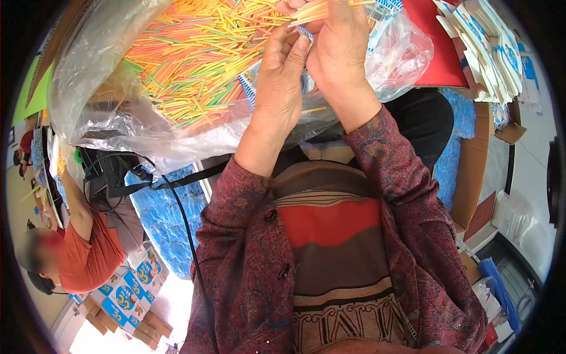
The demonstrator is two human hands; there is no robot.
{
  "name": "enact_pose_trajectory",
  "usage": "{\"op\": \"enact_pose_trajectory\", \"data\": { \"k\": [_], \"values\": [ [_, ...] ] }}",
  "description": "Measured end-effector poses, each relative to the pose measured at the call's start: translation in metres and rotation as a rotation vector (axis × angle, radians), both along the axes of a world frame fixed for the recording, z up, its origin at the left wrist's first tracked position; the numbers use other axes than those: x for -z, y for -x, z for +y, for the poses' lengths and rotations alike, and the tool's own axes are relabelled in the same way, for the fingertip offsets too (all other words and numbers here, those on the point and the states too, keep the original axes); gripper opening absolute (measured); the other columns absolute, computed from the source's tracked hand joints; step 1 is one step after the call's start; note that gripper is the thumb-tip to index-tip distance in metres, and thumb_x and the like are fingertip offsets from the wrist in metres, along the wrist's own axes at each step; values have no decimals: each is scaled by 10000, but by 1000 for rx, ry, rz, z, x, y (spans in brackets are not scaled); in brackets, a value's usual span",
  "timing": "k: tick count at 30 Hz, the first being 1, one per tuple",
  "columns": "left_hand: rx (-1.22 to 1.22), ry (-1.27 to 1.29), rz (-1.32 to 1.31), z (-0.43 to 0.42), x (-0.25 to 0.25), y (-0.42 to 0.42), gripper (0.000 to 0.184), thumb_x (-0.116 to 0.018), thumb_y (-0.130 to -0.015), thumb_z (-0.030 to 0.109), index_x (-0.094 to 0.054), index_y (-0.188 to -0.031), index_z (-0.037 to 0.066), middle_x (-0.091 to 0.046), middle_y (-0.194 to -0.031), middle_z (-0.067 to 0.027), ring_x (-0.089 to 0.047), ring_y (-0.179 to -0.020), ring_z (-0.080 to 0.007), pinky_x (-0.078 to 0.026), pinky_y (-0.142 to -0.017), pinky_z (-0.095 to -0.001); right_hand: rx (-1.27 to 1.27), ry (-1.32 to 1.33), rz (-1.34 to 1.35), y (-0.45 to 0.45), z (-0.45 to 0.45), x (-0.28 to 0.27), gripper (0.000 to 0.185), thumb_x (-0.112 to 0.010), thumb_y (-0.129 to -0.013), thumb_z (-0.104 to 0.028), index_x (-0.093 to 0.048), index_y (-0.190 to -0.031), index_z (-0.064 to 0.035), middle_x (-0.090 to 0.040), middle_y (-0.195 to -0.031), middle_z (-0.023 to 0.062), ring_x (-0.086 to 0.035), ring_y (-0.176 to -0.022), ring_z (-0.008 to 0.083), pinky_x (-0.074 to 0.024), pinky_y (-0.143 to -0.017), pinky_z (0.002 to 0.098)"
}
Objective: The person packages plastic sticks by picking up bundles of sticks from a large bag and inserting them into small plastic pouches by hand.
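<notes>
My left hand [282, 69] pinches the blue-and-white striped edge of a small clear packet [305, 33] between thumb and fingers. Right beside it, my right hand [342, 50] is closed around a small bunch of thin yellow and pink straw-like sticks [309, 13]. Both hands are held over a large heap of loose sticks [194, 56] in yellow, pink, orange and green, lying on clear plastic. Another striped packet [247, 88] shows just left of my left wrist. Part of the held packet is hidden behind my fingers.
A big clear plastic bag [88, 71] wraps the heap's left side. At right, folded white-and-blue cartons [483, 47] are stacked on a red surface [433, 56]. An open cardboard box [471, 171] stands below. A black cable [186, 224] crosses at left, near a person in an orange shirt [97, 253].
</notes>
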State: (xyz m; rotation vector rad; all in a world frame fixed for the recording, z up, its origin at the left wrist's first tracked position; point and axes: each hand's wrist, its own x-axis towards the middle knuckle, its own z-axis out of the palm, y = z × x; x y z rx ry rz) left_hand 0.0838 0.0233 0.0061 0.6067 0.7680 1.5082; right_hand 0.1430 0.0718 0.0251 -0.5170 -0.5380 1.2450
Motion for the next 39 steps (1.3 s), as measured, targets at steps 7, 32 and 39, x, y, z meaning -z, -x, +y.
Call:
{"op": "enact_pose_trajectory", "data": {
  "k": [7, 32, 39],
  "values": [
    [157, -28, 41, 0, 4, 20, 128, -646, -948, 171, -616, -959, 47, -625, -939, 16, -548, -866, -61, -438, -798, -222, -134, 27, 150, -8, -10, -35, 202, -525, -1009, -297, -516, -953, -103, -542, -779, 3, -569, -701, 137, -501, -647, 281],
    [354, 46, 259, -7, -5, 53, 222, -686, -908, 165, -649, -1071, 19, -677, -912, -15, -606, -828, -73, -459, -747, -218, -413, 283, -684, -106, -44, 11, 271, -719, -891, -208, -672, -1098, -40, -624, -799, -41, -407, -542, 7, -300, -465, 179],
    [429, -14, 529, -8, -8, 58, 158, -680, -915, 183, -686, -957, 30, -649, -820, 25, -552, -748, -40, -440, -689, -206, -477, -10, -1090, -116, -27, 10, 298, -730, -881, -206, -679, -1119, -34, -666, -913, -29, -562, -757, 38, -455, -670, 201]
  ]
}}
